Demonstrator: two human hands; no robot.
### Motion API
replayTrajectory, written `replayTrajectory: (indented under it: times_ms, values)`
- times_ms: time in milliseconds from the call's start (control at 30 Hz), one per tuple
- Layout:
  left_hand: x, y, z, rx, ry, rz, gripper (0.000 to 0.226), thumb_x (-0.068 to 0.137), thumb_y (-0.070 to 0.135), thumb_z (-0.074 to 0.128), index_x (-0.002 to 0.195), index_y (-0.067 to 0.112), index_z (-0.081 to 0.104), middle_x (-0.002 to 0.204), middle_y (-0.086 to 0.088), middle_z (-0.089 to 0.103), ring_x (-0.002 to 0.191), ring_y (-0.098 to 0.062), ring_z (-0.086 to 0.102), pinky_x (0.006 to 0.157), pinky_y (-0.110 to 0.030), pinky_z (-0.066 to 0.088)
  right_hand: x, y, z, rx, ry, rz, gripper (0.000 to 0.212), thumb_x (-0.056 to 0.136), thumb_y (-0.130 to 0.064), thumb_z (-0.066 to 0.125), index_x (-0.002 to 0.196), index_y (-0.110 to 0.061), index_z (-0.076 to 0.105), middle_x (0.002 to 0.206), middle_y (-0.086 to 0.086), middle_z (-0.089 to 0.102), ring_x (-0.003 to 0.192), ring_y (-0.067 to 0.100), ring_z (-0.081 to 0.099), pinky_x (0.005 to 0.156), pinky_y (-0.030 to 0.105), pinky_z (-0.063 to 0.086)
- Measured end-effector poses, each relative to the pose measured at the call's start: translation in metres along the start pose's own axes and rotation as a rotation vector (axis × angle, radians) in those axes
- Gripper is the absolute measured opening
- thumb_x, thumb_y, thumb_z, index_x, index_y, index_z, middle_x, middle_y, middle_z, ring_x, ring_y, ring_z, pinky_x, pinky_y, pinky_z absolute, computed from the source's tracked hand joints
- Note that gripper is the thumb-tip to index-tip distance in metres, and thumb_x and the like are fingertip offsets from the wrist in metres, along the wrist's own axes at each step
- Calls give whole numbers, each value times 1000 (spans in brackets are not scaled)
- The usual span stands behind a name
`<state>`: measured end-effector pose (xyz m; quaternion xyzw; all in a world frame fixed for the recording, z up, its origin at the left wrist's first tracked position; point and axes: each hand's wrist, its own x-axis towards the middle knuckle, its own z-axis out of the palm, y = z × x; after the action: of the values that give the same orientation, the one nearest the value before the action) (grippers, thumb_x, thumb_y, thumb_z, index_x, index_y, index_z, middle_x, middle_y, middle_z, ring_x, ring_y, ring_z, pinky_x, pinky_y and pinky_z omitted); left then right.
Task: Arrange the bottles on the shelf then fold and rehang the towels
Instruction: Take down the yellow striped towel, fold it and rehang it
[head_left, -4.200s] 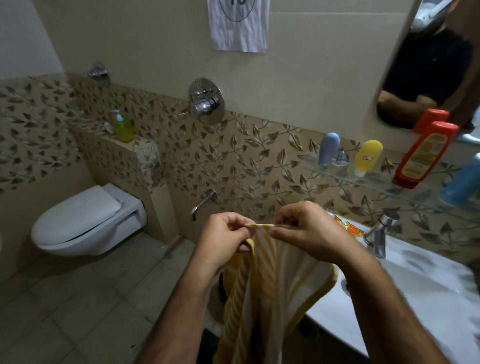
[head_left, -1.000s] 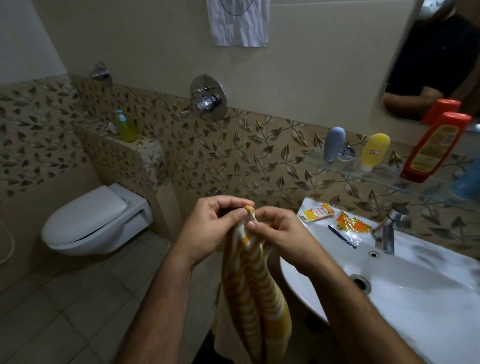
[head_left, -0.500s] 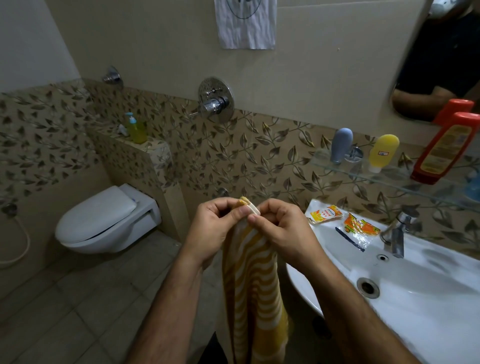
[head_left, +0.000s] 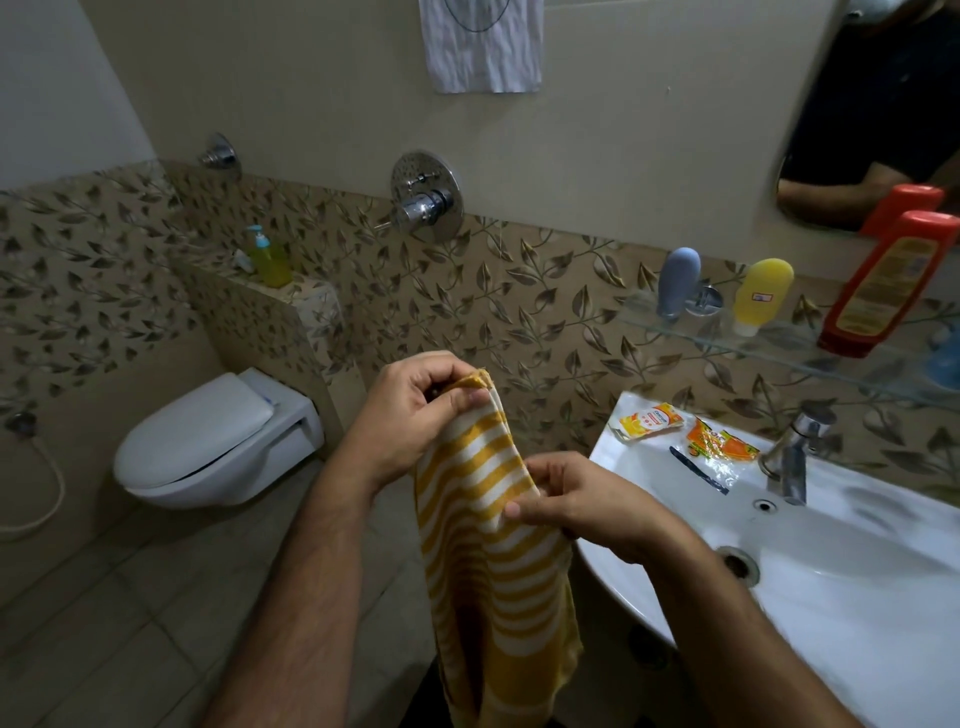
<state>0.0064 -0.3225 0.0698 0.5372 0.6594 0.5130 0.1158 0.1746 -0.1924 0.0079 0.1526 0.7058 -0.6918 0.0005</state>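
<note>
No legible text anywhere.

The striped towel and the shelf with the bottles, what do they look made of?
Striped towel: soft woven cloth, matte, probably cotton; it drapes and creases where the left hand and right hand pinch it. Shelf: clear glass, glossy; the wall tiles show through it.

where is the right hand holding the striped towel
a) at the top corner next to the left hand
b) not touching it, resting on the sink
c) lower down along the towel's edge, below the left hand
c: the right hand pinches the yellow striped towel partway down its edge, while the left hand grips the top corner above it.
</note>
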Motion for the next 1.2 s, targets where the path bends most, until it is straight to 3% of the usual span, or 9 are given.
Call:
replayTrajectory:
  times_ms: [100,300,533,600,733,867,1000,1100,1200]
  values:
    - [2,1,-6,42,15,11,5,86,19,68,86,18,73,87,7,68,86,-9,63,77,-20,50,-1,9,2,-17,33,65,27,92,-22,66,114,-6,67,109,12,74,102,26,71,87,36,58]
    - [-4,-5,-21,-116,105,24,7,87,16,66,86,12,71,86,2,69,87,-13,64,82,-22,50,-10,2,-9,20,152,71,12,82,-8,75,91,-6,66,85,11,70,75,17,68,57,19,52]
    - [-1,0,-18,-172,132,65,5,85,18,64,83,16,69,82,6,67,83,-8,61,80,-19,48,-4,4,8,-129,85,208,41,76,-31,82,105,-6,68,105,13,74,99,28,71,93,45,56]
    - [-3,0,-20,-181,142,64,7,85,19,65,83,13,69,82,5,67,83,-9,61,79,-20,49,-5,3,8,-103,148,193,36,75,-27,83,98,-4,68,100,14,74,95,28,72,87,42,59]
    - [-9,-10,-31,-161,210,-3,15,84,24,65,86,11,70,84,4,69,84,-9,63,78,-19,49,-13,-6,-3,33,333,94,15,76,-9,79,76,-9,64,72,9,70,61,15,67,50,23,53]
    - [-16,-30,-33,-39,339,-175,8,84,28,69,86,21,72,88,4,71,84,-3,63,75,-16,50,-22,-19,-11,35,423,5,13,84,-8,73,73,-6,65,58,-3,65,50,5,61,44,15,43]
    - [-21,-57,-29,-9,379,-374,3,86,28,71,83,28,71,91,0,71,89,-12,66,76,-26,50,-16,-20,-6,-238,567,-13,20,88,-22,71,73,-9,69,63,3,68,57,10,58,51,20,44]
    - [-27,-61,-12,43,457,-477,13,90,30,65,83,21,70,83,0,70,86,-18,65,69,-27,49,-4,-19,9,-697,770,-4,22,90,-33,63,75,-17,66,70,-1,65,71,16,60,62,31,47]
    - [-35,-56,12,204,599,-481,27,92,41,56,78,19,64,79,-1,67,82,-24,62,66,-33,49,6,-25,26,-891,910,-75,18,92,-29,55,83,-16,63,90,2,55,79,23,55,67,36,48]
